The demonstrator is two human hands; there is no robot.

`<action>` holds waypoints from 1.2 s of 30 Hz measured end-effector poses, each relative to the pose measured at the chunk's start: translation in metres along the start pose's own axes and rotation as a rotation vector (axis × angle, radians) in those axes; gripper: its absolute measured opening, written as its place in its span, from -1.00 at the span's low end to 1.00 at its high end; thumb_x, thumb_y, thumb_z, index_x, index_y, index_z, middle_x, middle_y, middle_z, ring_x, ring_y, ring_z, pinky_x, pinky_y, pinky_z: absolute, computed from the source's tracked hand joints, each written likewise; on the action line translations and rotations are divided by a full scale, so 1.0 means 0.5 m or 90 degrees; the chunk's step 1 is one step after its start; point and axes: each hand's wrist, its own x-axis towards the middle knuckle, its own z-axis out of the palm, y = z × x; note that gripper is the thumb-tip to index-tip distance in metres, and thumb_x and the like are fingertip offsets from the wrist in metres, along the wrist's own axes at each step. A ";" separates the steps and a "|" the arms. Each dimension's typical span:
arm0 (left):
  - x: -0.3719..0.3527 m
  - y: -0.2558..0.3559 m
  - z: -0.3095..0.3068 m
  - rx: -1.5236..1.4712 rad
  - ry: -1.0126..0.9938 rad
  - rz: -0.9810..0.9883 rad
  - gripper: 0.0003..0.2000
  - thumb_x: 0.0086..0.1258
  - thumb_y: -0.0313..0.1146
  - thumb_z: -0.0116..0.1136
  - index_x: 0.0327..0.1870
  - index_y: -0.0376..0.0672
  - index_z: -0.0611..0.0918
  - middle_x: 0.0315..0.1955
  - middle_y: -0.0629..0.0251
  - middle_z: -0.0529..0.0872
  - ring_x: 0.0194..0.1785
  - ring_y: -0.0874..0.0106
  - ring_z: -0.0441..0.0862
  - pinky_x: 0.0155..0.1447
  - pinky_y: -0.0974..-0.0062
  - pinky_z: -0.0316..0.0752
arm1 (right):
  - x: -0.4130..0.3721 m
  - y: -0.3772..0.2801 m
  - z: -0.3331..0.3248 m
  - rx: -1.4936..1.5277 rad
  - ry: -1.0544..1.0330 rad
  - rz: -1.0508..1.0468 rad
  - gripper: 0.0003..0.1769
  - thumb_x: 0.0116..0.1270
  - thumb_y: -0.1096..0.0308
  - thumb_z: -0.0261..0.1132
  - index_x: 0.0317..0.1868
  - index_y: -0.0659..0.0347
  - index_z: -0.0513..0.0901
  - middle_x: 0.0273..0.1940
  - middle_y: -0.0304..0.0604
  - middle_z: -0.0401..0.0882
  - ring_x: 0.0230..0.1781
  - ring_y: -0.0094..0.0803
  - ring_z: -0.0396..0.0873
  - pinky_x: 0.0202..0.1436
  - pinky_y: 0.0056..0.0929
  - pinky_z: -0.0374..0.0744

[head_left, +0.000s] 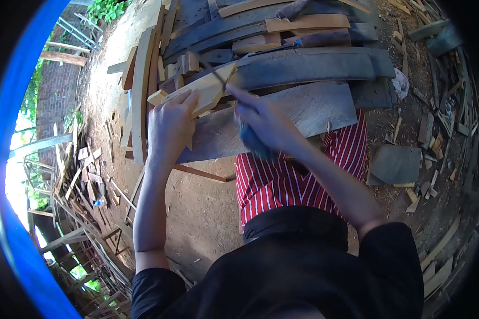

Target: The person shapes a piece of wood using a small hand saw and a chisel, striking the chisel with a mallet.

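At the left, the left hand [171,126] grips a pale wood piece [210,87] that lies over the dark boards [303,66], and to its right the right hand [266,121] is closed around a blurred tool [218,77] reaching the piece's edge.

A rough woodworking yard with a dirt floor, shown by stacked boards [308,66], scattered offcuts and a brick wall [64,95].
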 end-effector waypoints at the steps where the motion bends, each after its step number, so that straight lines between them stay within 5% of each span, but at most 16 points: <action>1: -0.003 0.006 0.003 0.020 0.008 0.003 -0.69 0.17 -0.55 0.16 -0.03 -0.15 0.63 -0.07 0.25 0.75 -0.16 0.20 0.76 -0.09 0.29 0.69 | 0.032 0.020 -0.005 0.000 0.004 0.001 -0.42 0.53 0.29 0.02 0.53 0.02 0.26 -0.12 -0.04 0.64 -0.09 -0.36 0.59 0.14 -0.38 0.49; 6: 0.001 -0.003 0.002 -0.009 -0.001 -0.047 -0.59 0.12 -0.42 0.37 0.08 -0.08 0.69 0.01 0.21 0.74 -0.10 0.16 0.75 0.01 0.34 0.66 | 0.001 0.009 0.023 0.020 0.058 -0.086 -0.40 0.52 0.29 0.04 0.54 0.04 0.25 -0.12 -0.05 0.63 -0.06 -0.38 0.56 0.18 -0.40 0.46; 13: 0.008 -0.004 0.004 -0.004 0.067 0.007 -0.72 0.14 -0.52 0.21 -0.09 -0.13 0.63 -0.17 0.24 0.76 -0.20 0.18 0.76 -0.12 0.31 0.68 | 0.097 0.028 -0.020 0.158 -0.016 -0.010 -0.38 0.51 0.25 0.04 0.55 0.07 0.23 -0.07 -0.05 0.63 -0.04 -0.43 0.54 0.19 -0.41 0.46; 15: 0.026 0.002 0.002 0.062 -0.039 -0.036 -0.59 0.14 -0.43 0.35 0.09 -0.09 0.68 -0.01 0.20 0.75 -0.13 0.15 0.75 -0.03 0.32 0.65 | 0.086 0.010 -0.023 0.112 -0.038 0.056 -0.38 0.51 0.23 0.04 0.55 0.06 0.23 -0.05 -0.05 0.63 -0.04 -0.45 0.54 0.20 -0.42 0.45; 17: 0.028 -0.009 0.003 0.027 -0.031 -0.040 -0.59 0.14 -0.43 0.34 0.08 -0.11 0.68 -0.02 0.19 0.74 -0.14 0.14 0.74 -0.02 0.31 0.65 | 0.025 -0.003 -0.002 0.018 -0.022 0.021 -0.38 0.51 0.23 0.05 0.55 0.06 0.23 -0.07 -0.05 0.64 -0.07 -0.43 0.55 0.17 -0.42 0.47; 18: 0.023 -0.011 0.004 -0.008 -0.034 -0.053 -0.60 0.14 -0.44 0.34 0.08 -0.12 0.68 -0.02 0.18 0.74 -0.14 0.13 0.74 -0.02 0.31 0.65 | 0.003 0.007 0.020 0.026 0.043 -0.111 -0.37 0.51 0.20 0.05 0.54 0.05 0.24 -0.07 -0.07 0.64 -0.09 -0.40 0.56 0.15 -0.41 0.47; 22: 0.021 -0.001 0.001 0.009 -0.041 -0.067 -0.61 0.15 -0.44 0.34 0.06 -0.13 0.68 -0.02 0.19 0.74 -0.14 0.12 0.74 -0.03 0.29 0.65 | 0.081 0.052 -0.015 0.111 -0.045 0.067 -0.35 0.48 0.23 0.08 0.54 0.14 0.22 -0.10 -0.05 0.63 -0.12 -0.42 0.56 0.13 -0.48 0.47; 27: 0.011 -0.010 0.005 0.005 0.033 -0.036 -0.57 0.14 -0.47 0.32 0.11 -0.07 0.68 -0.03 0.18 0.75 -0.16 0.11 0.74 -0.04 0.29 0.66 | 0.158 0.100 -0.014 0.088 0.022 0.002 -0.34 0.48 0.24 0.08 0.54 0.17 0.20 -0.02 0.00 0.63 -0.10 -0.39 0.57 0.16 -0.48 0.45; 29: 0.020 -0.029 -0.033 0.009 -0.113 -0.104 -0.64 0.17 -0.47 0.27 0.05 -0.05 0.67 -0.03 0.23 0.76 -0.18 0.18 0.77 -0.09 0.31 0.68 | 0.123 0.088 -0.025 0.128 0.008 0.004 -0.34 0.49 0.22 0.08 0.54 0.16 0.20 0.02 0.02 0.63 -0.05 -0.36 0.57 0.20 -0.48 0.43; 32: -0.015 -0.064 -0.005 -0.083 -0.006 0.011 -0.59 0.14 -0.48 0.27 0.08 -0.02 0.69 0.03 0.22 0.74 -0.05 0.22 0.75 0.01 0.33 0.68 | 0.026 0.043 -0.027 0.080 0.038 0.003 -0.37 0.52 0.22 0.06 0.55 0.09 0.22 0.14 0.06 0.60 0.19 -0.29 0.53 0.36 -0.42 0.32; 36: -0.020 -0.028 -0.012 -0.051 0.018 0.050 -0.57 0.12 -0.49 0.28 0.09 -0.04 0.68 0.04 0.25 0.74 0.05 0.25 0.73 0.07 0.35 0.67 | 0.000 0.056 -0.007 -0.005 0.068 0.057 -0.37 0.54 0.21 0.04 0.57 0.05 0.17 0.04 0.07 0.65 0.11 -0.32 0.58 0.32 -0.38 0.37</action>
